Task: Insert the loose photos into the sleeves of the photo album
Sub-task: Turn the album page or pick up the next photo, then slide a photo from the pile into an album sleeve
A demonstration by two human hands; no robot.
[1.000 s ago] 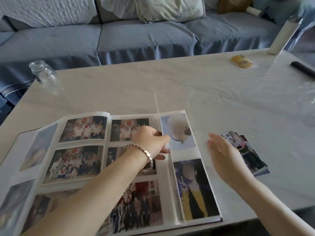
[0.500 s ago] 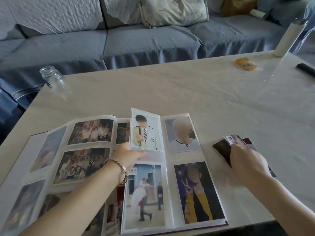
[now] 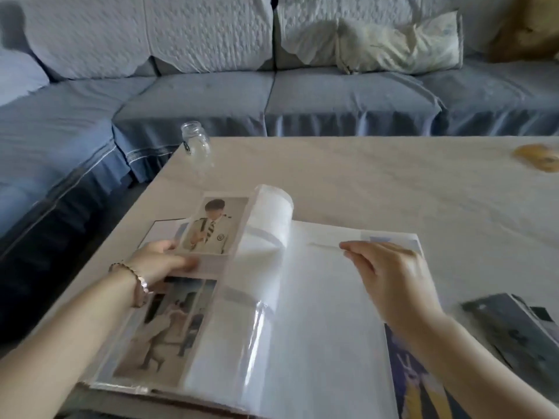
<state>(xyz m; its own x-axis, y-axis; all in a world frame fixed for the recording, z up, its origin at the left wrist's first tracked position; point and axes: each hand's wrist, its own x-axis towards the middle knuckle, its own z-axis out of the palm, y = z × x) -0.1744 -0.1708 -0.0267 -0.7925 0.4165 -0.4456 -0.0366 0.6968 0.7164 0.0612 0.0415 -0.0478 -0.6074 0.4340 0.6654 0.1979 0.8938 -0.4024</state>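
Note:
The photo album [image 3: 317,343] lies open on the pale table. My left hand [image 3: 160,261] grips the edge of a turned page [image 3: 211,231] on the left side, thumb on top; that page shows a portrait in a light uniform and a couple's photo below it. A white leaf [image 3: 272,213] curls up at the spine. My right hand [image 3: 390,273] rests with straight fingers on the right-hand page of blank sleeves, fingertips pointing left. Under its wrist a blue and yellow photo [image 3: 417,382] shows. The stack of loose photos [image 3: 514,334] lies on the table to the right of the album.
A clear glass jar [image 3: 196,143] stands at the table's far left corner. A yellow object [image 3: 538,157] lies at the far right. A blue sofa [image 3: 332,98] with a cushion [image 3: 399,43] runs behind and to the left of the table [image 3: 393,182].
My left hand has carried the page with the portrait over to the left. My right hand has left the loose photo stack and now lies on the album's right page. The view swung left.

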